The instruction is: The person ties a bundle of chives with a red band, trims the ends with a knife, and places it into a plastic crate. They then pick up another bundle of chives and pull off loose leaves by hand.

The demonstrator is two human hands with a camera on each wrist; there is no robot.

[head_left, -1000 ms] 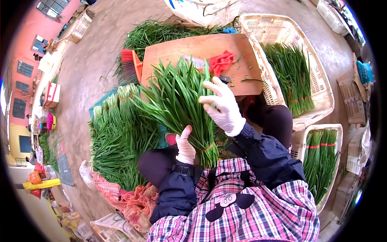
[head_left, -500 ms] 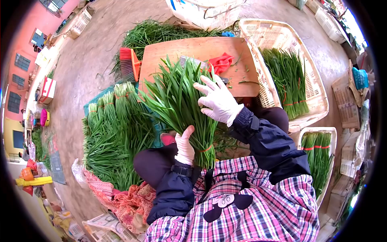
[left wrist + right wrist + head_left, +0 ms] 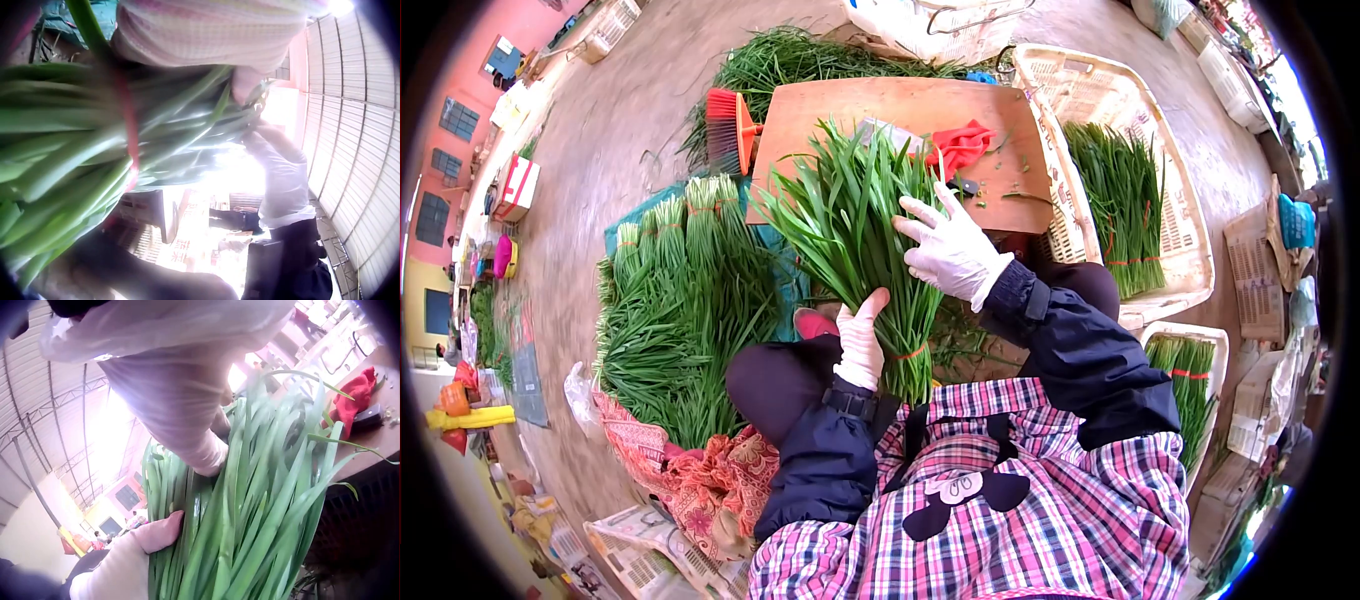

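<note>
A bunch of garlic chives [image 3: 870,235] stands upright in front of the person's lap, flat green leaves fanning out at the top. A red band [image 3: 130,131] ties its lower part. The gloved left hand [image 3: 861,342] grips the bunch from the left, just above the band, its thumb across the stems. On the opposite side, the gloved right hand [image 3: 952,248] touches the upper leaves with its fingers spread. In the right wrist view its fingertips [image 3: 209,459] reach in among the leaves, partly hidden by them.
A wooden board [image 3: 820,100] ahead holds a red cloth [image 3: 962,146]. Tied chive bunches [image 3: 690,270] lie at left, beside a red broom [image 3: 728,130]. White crates [image 3: 1190,200] with more chives stand at right. Loose chives [image 3: 800,60] are heaped behind the board.
The right hand's fingers have shifted from the edge of the bunch in against its leaves. The left hand keeps its grip. The head view has shifted slightly.
</note>
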